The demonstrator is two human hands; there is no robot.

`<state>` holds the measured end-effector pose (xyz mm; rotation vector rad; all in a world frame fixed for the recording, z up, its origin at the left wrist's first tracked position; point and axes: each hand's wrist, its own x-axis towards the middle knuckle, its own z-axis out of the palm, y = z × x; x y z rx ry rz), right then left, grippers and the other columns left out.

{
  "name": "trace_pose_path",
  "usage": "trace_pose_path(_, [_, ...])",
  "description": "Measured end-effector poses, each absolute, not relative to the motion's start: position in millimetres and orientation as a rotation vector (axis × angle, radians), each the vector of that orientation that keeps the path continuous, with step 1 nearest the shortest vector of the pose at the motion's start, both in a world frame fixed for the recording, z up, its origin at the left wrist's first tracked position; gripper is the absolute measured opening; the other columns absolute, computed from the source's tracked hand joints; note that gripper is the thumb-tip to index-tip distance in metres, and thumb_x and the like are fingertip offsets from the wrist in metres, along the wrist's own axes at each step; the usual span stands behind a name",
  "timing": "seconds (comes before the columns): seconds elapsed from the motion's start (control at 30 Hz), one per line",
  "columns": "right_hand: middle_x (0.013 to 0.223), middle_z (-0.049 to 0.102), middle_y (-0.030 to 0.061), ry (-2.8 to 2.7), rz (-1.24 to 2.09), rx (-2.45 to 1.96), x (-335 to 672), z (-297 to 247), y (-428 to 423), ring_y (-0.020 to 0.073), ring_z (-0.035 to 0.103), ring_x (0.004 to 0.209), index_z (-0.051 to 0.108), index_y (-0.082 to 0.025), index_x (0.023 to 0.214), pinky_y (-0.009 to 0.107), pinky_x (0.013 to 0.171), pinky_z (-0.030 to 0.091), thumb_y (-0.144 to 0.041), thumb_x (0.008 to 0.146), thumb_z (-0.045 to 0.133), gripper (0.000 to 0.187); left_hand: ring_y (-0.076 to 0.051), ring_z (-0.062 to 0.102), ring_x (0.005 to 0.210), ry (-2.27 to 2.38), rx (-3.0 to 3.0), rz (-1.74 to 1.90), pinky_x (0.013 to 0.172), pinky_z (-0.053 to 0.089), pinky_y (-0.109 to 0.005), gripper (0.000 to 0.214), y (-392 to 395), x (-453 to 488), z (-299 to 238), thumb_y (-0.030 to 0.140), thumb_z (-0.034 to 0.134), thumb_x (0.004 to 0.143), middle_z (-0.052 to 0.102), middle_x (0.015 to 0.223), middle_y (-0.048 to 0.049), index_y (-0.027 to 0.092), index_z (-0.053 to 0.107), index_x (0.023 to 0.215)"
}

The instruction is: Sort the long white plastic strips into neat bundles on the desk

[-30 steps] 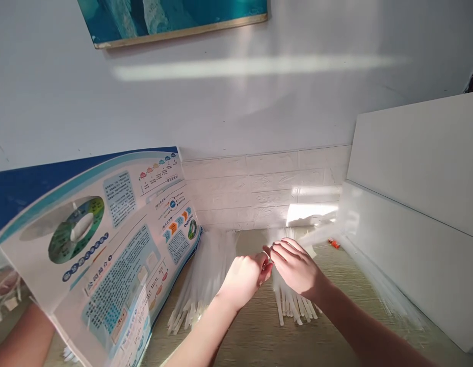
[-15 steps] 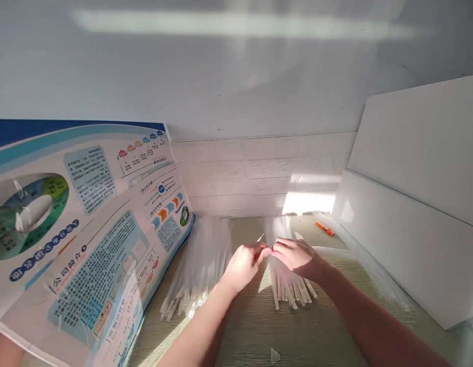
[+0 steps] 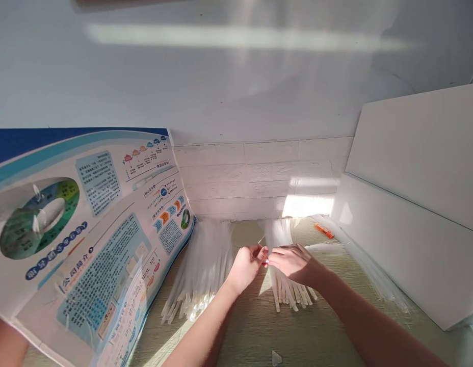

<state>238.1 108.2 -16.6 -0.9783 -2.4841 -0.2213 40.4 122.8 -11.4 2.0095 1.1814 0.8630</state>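
My left hand [image 3: 244, 267] and my right hand [image 3: 293, 262] meet over the middle of the table, fingertips almost touching. Both are closed in a pinch. Between the fingertips shows a small white piece [image 3: 266, 261]; the fingers cover most of it, so its kind is hidden. Under and behind my right hand lies a bundle of thin translucent plastic strips [image 3: 292, 293] with whitish ends pointing toward me. To the left of my left hand is a larger bundle of similar strips [image 3: 202, 260], fanned out at the near end.
On the left stands a curled printed poster [image 3: 106, 244] under clear film. White panels [image 3: 404, 229] lean at the right, with more long clear strips [image 3: 370, 265] along their foot. An orange-wrapped item [image 3: 323, 231] lies near the wall. A small clear scrap [image 3: 276, 358] is in front.
My hands have come slightly lower and drawn a little apart, and a white bit now shows between the fingertips. The camera view has shifted slightly; the bundles lie as before.
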Motion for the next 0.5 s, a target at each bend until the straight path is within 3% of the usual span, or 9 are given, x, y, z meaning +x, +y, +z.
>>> trace_pose_path(0.3, [0.061,0.055,-0.0009,-2.291,0.035,-1.144,242.0,-21.1,110.3,0.0106,0.031,0.052,0.057,-0.019,0.068,0.031,0.057,0.019,-0.019,0.097,0.047,0.031,-0.018,0.059,0.082,1.065,2.188,0.994,0.081,0.046,-0.030,0.039,113.5,42.7,-8.9,0.044,0.045,0.103,0.068,0.089,-0.0065,0.017,0.069,0.089])
trace_pose_path(0.5, [0.066,0.057,0.0002,-2.210,0.125,-1.154,245.1,-26.1,115.1,0.0115,0.036,0.058,0.060,-0.018,0.075,0.030,0.059,0.022,-0.016,0.095,0.046,0.025,-0.019,0.065,0.091,0.960,2.192,1.049,0.087,0.052,-0.031,0.022,118.4,42.6,-13.6,0.037,0.059,0.097,0.070,0.106,-0.0080,0.018,0.068,0.103])
